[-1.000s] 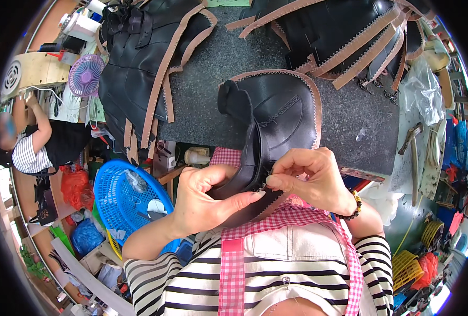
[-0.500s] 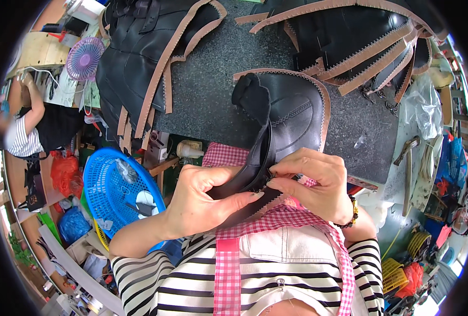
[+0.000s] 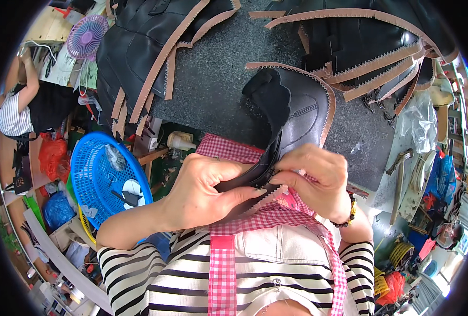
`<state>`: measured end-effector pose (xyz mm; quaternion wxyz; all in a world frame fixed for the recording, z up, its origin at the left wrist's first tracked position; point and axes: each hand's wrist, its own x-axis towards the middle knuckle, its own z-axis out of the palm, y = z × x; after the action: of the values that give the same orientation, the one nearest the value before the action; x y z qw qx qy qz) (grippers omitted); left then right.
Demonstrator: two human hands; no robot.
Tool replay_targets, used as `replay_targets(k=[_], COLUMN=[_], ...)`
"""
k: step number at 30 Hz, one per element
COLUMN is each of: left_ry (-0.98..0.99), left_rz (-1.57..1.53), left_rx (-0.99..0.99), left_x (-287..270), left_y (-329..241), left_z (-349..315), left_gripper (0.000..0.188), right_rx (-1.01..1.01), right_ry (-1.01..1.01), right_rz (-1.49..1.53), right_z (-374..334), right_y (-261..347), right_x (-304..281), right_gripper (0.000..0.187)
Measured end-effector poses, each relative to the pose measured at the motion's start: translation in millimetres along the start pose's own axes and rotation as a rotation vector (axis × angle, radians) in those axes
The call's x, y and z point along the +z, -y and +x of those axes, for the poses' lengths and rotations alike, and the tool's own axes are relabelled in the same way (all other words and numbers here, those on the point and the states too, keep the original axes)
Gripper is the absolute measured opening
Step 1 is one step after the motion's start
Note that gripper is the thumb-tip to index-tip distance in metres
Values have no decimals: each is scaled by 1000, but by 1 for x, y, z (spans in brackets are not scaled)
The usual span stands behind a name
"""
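Head camera view: a person's two bare hands work at a black leather piece (image 3: 309, 122) edged in tan zigzag trim, its upper part lying over the near edge of a dark speckled surface (image 3: 215, 79) and its lower end gathered before a pink-checked apron (image 3: 222, 274). The left hand (image 3: 205, 192) grasps the piece from the left, thumb stretched to the right along the near side, fingers hidden behind the leather. The right hand (image 3: 315, 181), knuckles raised and slightly blurred, pinches the folded edge between thumb and bent forefinger, close by the left thumb's tip; a beaded bracelet (image 3: 352, 211) circles its wrist. Both elbows bend outward below striped sleeves (image 3: 131, 274). At far left, a dark box (image 3: 20, 182) carries a pale marking too small to make out.
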<state>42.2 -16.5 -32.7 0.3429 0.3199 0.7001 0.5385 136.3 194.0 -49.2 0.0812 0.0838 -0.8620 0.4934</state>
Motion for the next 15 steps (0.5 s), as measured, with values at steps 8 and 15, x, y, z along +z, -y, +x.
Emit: replay_targets(k=[8,15], left_ry=[-34,-5], left_rz=[1013,1489], left_rx=[789,1251], left_x=[-19,-23], left_y=[-33,19], left_z=[22,77], left_gripper=[25,31], right_rx=[-648,176], right_ry=[31,367], right_rz=[-922,-613], right_z=[33,47], right_y=[32,70], right_x=[-36,-78], right_gripper=[25,33])
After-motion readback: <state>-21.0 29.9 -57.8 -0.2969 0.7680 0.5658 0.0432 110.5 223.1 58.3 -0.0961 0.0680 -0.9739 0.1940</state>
